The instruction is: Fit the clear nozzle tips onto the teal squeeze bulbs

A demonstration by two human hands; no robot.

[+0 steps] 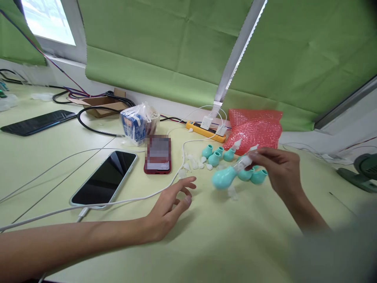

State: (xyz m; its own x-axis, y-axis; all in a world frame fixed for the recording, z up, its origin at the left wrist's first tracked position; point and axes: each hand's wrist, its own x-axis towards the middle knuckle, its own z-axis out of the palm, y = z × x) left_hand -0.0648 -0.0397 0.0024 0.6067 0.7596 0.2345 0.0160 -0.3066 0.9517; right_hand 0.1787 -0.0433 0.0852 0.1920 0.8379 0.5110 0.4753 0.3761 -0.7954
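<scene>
Between its thumb and fingers my right hand (278, 167) grips a bulb nasal aspirator by its white tip end. The teal bulb (224, 178) hangs tilted down to the left, joined by a clear neck (241, 163). My left hand (171, 208) is low over the table, fingers apart, holding nothing. Beyond the hands stand several loose teal bulbs (213, 158), partly hidden by the held one. One bulb (228, 154) carries a clear tip (236, 144). Small clear and white nozzle parts (193, 162) lie scattered left of the bulbs.
A white cable (141, 198) crosses the table past my left hand. A black-screened phone (104, 179) and a red-cased phone (158, 155) lie left. Behind are a bagged blue box (134, 124), a yellow power strip (218, 135) and red bubble wrap (256, 127). A fan (365, 167) stands right.
</scene>
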